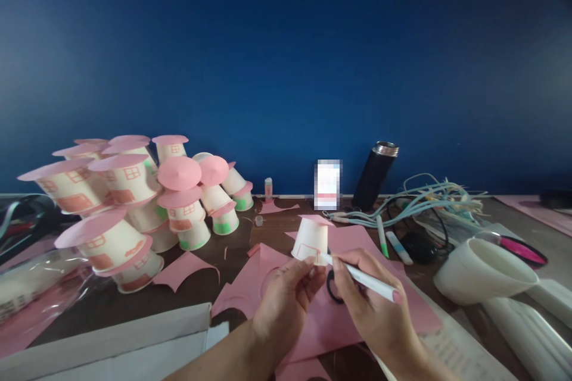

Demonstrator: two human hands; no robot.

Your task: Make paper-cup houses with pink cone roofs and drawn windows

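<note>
Left hand (pixel 286 300) pinching inverted paper cup (pixel 310 238) near centre, over pink paper (pixel 346 239), fingers closing on rim. Right hand (pixel 373 306) gripping white marker (pixel 364 277), tip touching cup. Black scissors loop (pixel 331 290) peeking out, mostly hidden behind hands.

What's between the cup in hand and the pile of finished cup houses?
In the head view, brown tabletop with a small cap and loose pink paper scraps lies between cup and pile.

Cup houses (pixel 134 202) crowding the table's (pixel 196 294) left, cables (pixel 424 199) and white bowls (pixel 485 271) blocking the right, left hand (pixel 286 297) and right hand (pixel 379 309) filling the centre, front-left lying open
</note>
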